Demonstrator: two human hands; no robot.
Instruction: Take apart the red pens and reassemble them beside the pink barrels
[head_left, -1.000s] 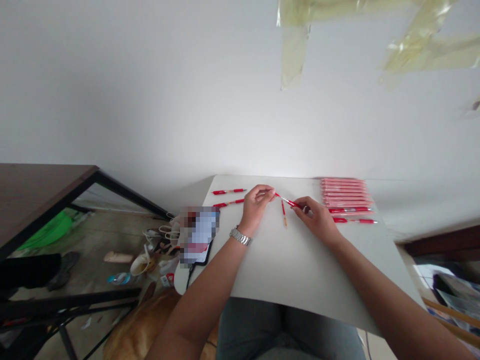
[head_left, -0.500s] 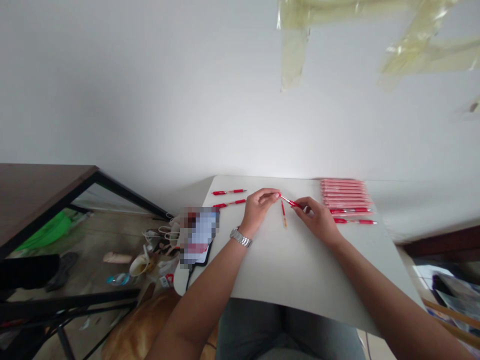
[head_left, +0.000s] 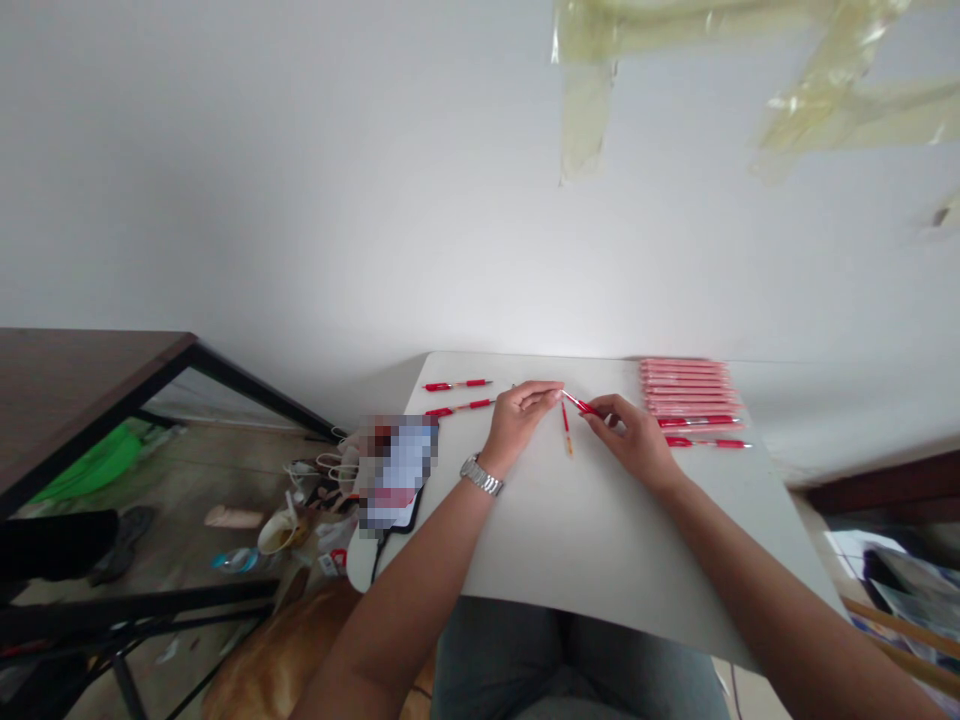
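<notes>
A red pen point(head_left: 580, 404) is held above the white table point(head_left: 570, 530), tilted, between my two hands. My right hand point(head_left: 628, 432) is closed round its red lower part with thumb and fingers. My left hand point(head_left: 519, 415), with a metal watch on the wrist, is closed in a pinch at the pen's pale upper left end; the fingertips cover what lies between them. Just below the pen, a thin refill point(head_left: 568, 432), red with an orange-yellow end, lies on the table between the hands.
Two red pens point(head_left: 457, 385) lie at the table's left. At right a row of wrapped pens point(head_left: 686, 386) lies with loose red pens point(head_left: 709, 443) in front. A phone point(head_left: 405, 470) with a cable rests near the left edge. A brown table point(head_left: 82, 385) stands further left.
My left fingertips have shifted slightly right along the pen's end, and the red bit seen at them before no longer shows. My right hand stays nearly still.
</notes>
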